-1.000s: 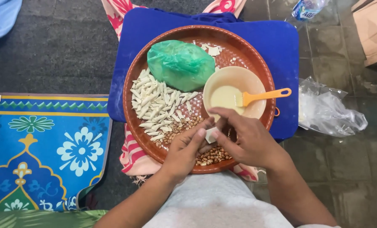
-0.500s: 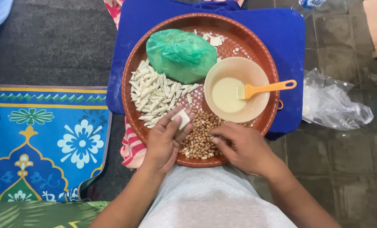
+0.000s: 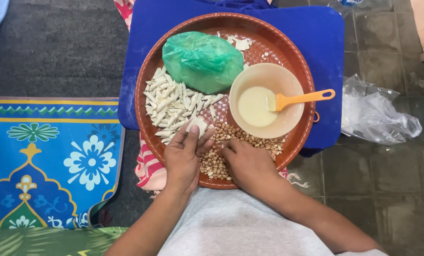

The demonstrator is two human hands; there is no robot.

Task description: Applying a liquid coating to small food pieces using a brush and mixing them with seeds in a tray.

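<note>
The person's left hand (image 3: pixel 182 155) lay at the near edge of the round brown tray (image 3: pixel 148 76), its fingers pressed together over a small white dough piece (image 3: pixel 197 124), which rested under the fingertips just beside the heap of rolled white pieces (image 3: pixel 171 105). The right hand (image 3: pixel 246 163) sat palm down to its right, fingers loosely curled and touching the pile of peanuts (image 3: pixel 221 142) at the tray's near side; whether it pinched any I could not tell. Farther back a green plastic bag (image 3: pixel 200 60) lay bunched, and right of it stood a beige bowl (image 3: pixel 288 78) of pale liquid with an orange brush (image 3: pixel 299 98) resting across its rim. The tray sat on a blue board (image 3: pixel 316 33). A patterned blue mat (image 3: pixel 46 161) lay to the left.
</note>
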